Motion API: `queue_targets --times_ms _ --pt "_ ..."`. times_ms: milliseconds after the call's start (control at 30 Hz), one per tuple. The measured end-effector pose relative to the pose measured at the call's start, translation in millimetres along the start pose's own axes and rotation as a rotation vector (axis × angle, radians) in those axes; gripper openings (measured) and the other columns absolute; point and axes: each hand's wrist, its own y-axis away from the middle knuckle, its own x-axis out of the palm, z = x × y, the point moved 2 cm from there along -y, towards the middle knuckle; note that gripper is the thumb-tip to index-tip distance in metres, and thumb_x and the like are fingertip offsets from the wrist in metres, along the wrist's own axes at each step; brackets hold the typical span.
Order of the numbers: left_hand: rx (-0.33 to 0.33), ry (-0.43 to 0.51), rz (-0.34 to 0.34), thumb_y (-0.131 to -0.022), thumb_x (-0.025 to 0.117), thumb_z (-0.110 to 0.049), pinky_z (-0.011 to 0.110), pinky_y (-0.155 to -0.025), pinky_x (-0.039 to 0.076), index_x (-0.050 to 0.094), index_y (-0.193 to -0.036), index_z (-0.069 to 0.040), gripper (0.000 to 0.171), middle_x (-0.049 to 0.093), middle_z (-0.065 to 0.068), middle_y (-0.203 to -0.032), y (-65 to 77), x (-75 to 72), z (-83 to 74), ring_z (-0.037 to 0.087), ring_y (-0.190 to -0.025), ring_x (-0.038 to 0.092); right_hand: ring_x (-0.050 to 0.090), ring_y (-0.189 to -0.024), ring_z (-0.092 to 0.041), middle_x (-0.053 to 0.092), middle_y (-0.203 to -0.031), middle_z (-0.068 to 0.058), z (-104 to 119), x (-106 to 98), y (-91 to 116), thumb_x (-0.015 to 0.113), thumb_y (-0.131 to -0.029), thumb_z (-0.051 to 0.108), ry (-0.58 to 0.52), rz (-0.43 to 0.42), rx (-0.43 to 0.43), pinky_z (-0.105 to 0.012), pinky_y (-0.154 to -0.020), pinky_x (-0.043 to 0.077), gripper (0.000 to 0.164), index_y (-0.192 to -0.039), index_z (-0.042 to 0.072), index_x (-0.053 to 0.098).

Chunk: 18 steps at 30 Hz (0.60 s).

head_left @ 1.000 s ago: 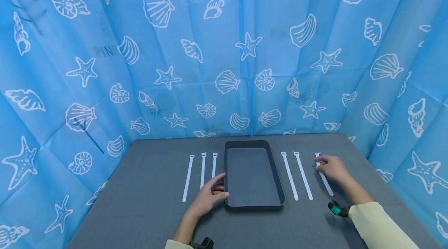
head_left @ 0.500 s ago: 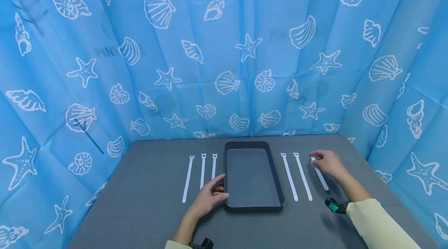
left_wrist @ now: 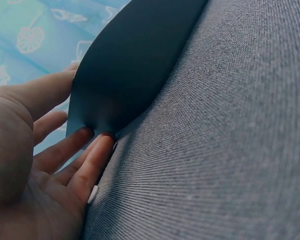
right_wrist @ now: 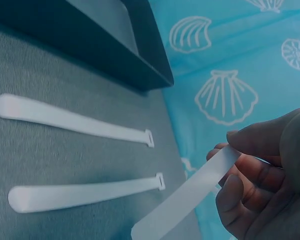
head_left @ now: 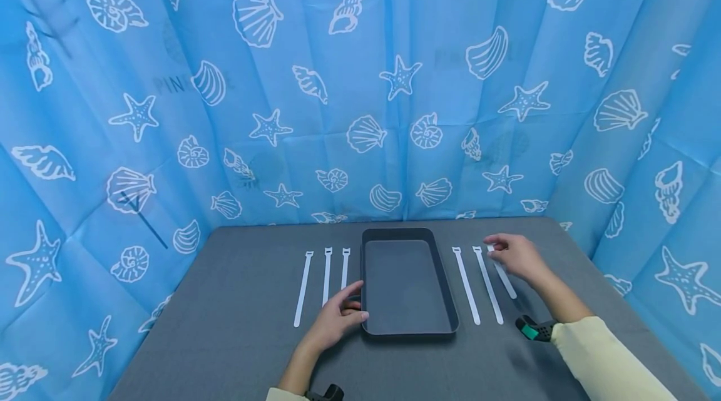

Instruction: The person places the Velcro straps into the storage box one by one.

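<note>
A dark grey rectangular tray [head_left: 405, 288] sits mid-table in the head view. My left hand [head_left: 337, 316] holds its near left side, thumb at the rim; in the left wrist view the fingertips [left_wrist: 102, 145] touch the outer wall. At the right, my right hand [head_left: 515, 256] pinches a white cable tie [head_left: 504, 279] by its head end, which the fingers partly hide. The tie slants down, its rounded tail raised off the cloth. Two similar cable ties [right_wrist: 75, 120] lie flat between the tray and my right hand.
Left of the tray lie three more white cable ties [head_left: 303, 288], one partly behind my left hand. Grey cloth covers the table [head_left: 225, 326]. A blue curtain [head_left: 338, 157] with shell prints hangs behind and at the sides.
My right hand has lifted the rightmost cable tie off the table and carried it left, towards the two ties beside the tray. The left hand stays at the tray.
</note>
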Motion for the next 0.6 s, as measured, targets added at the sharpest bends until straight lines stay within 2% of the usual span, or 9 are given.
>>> queue_targets --times_ms 200,600 --pt "-0.001 -0.004 -0.003 -0.091 0.069 -0.021 0.034 -0.090 0.048 0.042 -0.148 -0.014 0.064 0.047 0.014 -0.141 0.4 0.1 -0.2 0.025 -0.112 0.055 0.055 -0.076 -0.026 0.060 -0.095 -0.020 12.9 2.9 2.3 0.060 -0.093 0.000 -0.032 0.006 -0.031 -0.034 -0.057 0.049 0.030 -0.121 -0.008 0.060" --pt "-0.014 0.013 -0.007 -0.090 0.070 -0.022 0.038 -0.091 0.049 0.041 -0.148 -0.015 0.065 0.046 0.014 -0.142 1.0 0.7 -3.0 0.025 -0.113 0.055 0.056 -0.079 -0.028 0.061 -0.099 -0.019 27.9 16.5 4.7 0.062 -0.093 0.003 -0.083 0.017 -0.051 -0.034 -0.057 0.050 0.029 -0.121 -0.005 0.062"
